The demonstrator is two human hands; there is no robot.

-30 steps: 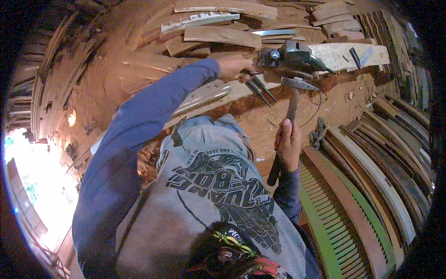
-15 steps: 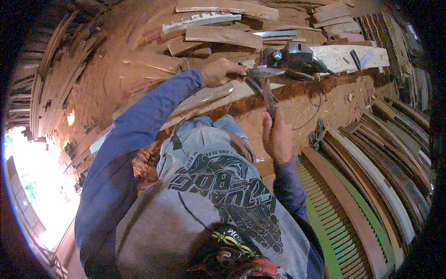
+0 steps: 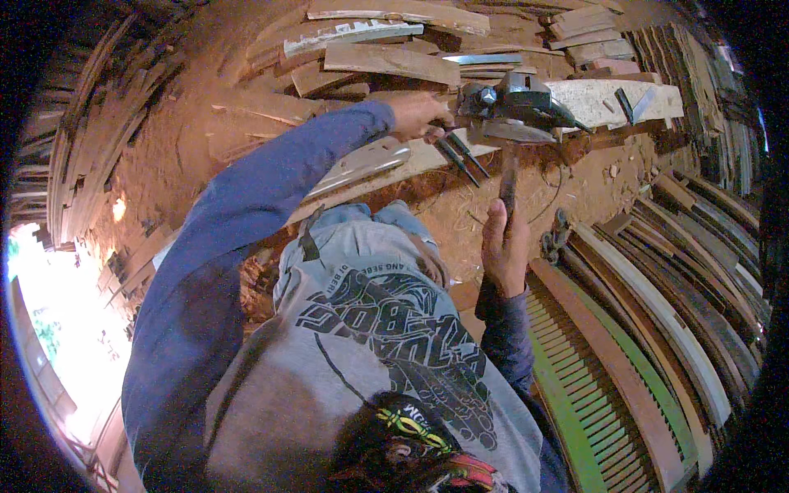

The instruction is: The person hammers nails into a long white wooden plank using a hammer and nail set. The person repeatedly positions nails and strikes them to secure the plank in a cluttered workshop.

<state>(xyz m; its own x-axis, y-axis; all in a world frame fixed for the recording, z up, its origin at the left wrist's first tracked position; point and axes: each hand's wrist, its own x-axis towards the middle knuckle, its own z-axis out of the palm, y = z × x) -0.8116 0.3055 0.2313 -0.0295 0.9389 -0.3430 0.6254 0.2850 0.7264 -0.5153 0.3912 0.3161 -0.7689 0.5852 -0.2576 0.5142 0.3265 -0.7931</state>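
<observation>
My left hand (image 3: pixel 421 117) reaches over the far work board with its fingers closed; what is between them is hidden. Just below those fingertips, two dark prongs (image 3: pixel 464 158), like the handles of pliers, slant past the board's near edge. I cannot tell whether my hand touches them. My right hand (image 3: pixel 505 251), to the right of my body, is wrapped round the handle of a hammer (image 3: pixel 509 177). Its long metal head (image 3: pixel 518 131) is raised in front of a black power tool (image 3: pixel 522 94), possibly a planer, which rests on the board.
A pale board (image 3: pixel 662 99) carries a dark-handled square-like tool (image 3: pixel 629 107). Curved planks (image 3: pixel 390 63) lie beyond on brown ground. At right lean long boards (image 3: pixel 657 304) and a green slatted panel (image 3: pixel 588 394). A thin cord (image 3: pixel 559 193) loops below the bench.
The hammer has moved right and its head has swung away from the prongs. My left hand has shifted right, closer to the power tool and over the upper end of the prongs.
</observation>
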